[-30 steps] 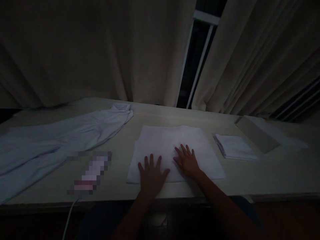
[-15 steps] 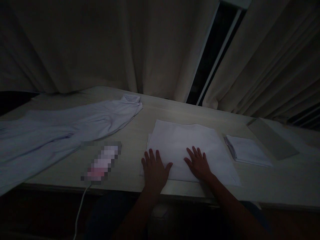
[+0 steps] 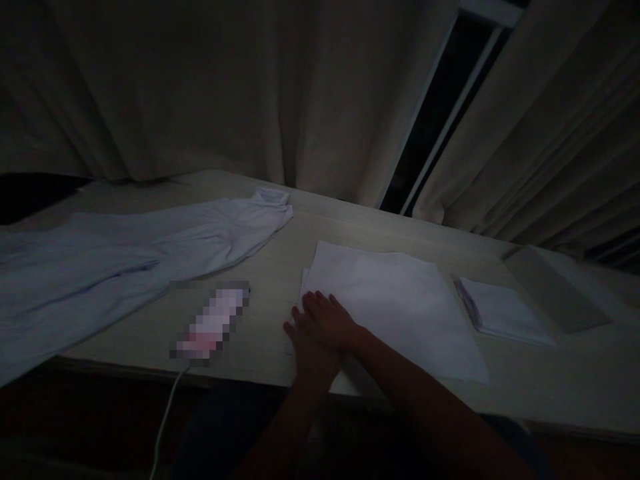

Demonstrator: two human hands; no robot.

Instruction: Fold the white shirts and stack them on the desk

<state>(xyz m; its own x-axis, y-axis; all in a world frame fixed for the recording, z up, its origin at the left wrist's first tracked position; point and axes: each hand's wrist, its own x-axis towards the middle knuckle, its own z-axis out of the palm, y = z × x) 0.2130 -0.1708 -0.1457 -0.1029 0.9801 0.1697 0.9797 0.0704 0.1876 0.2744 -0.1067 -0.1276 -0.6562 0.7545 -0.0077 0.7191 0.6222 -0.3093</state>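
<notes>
A white folded cloth (image 3: 395,293) lies flat on the pale table, with a second layer peeking out at its left edge. On its left front part rests my left hand (image 3: 313,363), palm down with its fingers stretched forward. My right hand (image 3: 330,323) crosses over and lies on top of the left one, its fingers apart and near the cloth's left edge. The right hand hides much of the left hand, its thumb included. Neither hand grips anything.
A long white garment (image 3: 175,250) is spread out on the left. A blurred-out device (image 3: 213,327) with a white cable (image 3: 167,413) lies near the front edge. To the right are a smaller folded white cloth (image 3: 505,310) and a flat greyish panel (image 3: 555,293). Curtains (image 3: 200,93) hang behind the table (image 3: 270,267).
My right hand has moved left across the cloth, from its middle onto my left hand. My left hand stays on the cloth's left front part. The view has shifted slightly.
</notes>
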